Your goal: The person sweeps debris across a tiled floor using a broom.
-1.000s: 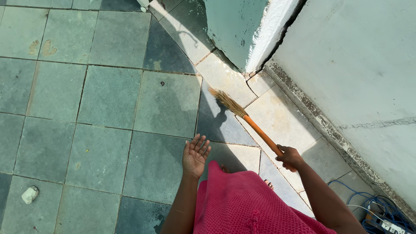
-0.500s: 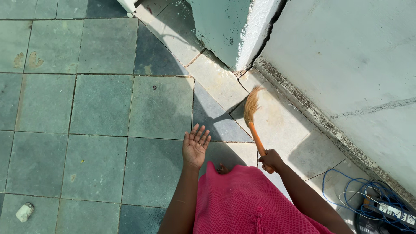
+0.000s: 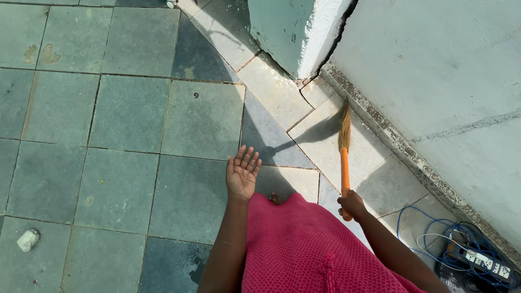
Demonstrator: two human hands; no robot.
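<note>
Tiled floor [image 3: 125, 114]; wall [image 3: 434, 70] right, cables [image 3: 456, 244] near. Broom [image 3: 344, 152] gripped by right hand [image 3: 351, 204], bristles pointed at wall. Left hand [image 3: 241, 172] held open, empty.

- We count one broom [image 3: 344, 154], its orange handle clasped in our right hand [image 3: 351, 204].
- We count one open left hand [image 3: 242, 172], empty, left of the grip.
- One white stone [image 3: 27, 239] lies far left of the grip.
- One power strip [image 3: 478, 260] lies right of the grip.
</note>
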